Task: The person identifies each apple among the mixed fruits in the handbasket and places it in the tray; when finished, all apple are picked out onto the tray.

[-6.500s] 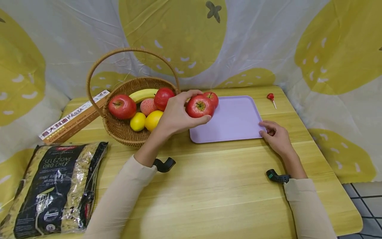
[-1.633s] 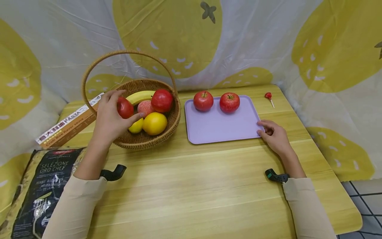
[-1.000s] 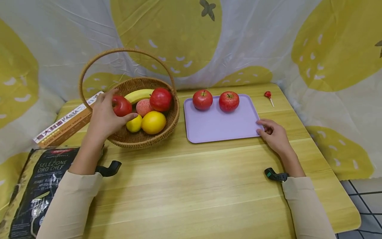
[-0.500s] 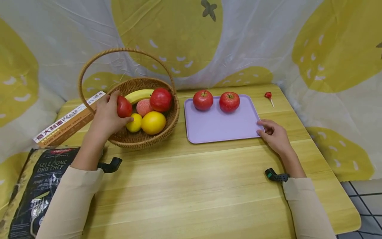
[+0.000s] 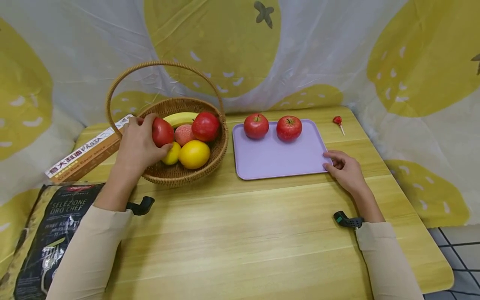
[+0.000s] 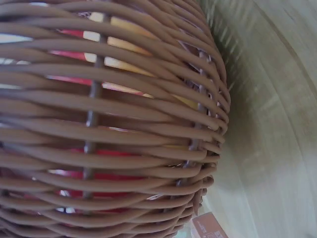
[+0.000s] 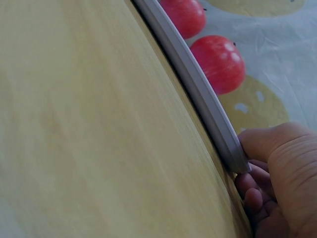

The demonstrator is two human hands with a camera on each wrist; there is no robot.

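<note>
My left hand (image 5: 138,143) grips a red apple (image 5: 163,132) at the left side of the wicker basket (image 5: 180,180), its thumb near a small yellow fruit (image 5: 172,154). A banana (image 5: 181,118), a pinkish round fruit (image 5: 184,134), another red apple (image 5: 206,126) and a larger yellow fruit (image 5: 194,154) lie in the basket too. In the left wrist view, the basket's weave (image 6: 99,109) hides that hand. My right hand (image 5: 346,171) pinches the near right corner of the lilac tray (image 5: 277,160), thumb on top in the right wrist view. Two red apples (image 5: 256,126) sit at the tray's back.
The basket's tall handle (image 5: 165,63) arches above the fruit. A pasta box (image 5: 88,152) lies behind the left forearm, and a black pasta bag (image 5: 56,233) lies at the front left. A red lollipop (image 5: 338,121) rests right of the tray. A patterned cloth hangs behind the table.
Earlier, my left hand brought an apple to the tray, where two now sit, then went back to the basket. It has since closed around the left apple and shifted it slightly right. The right hand stays put.
</note>
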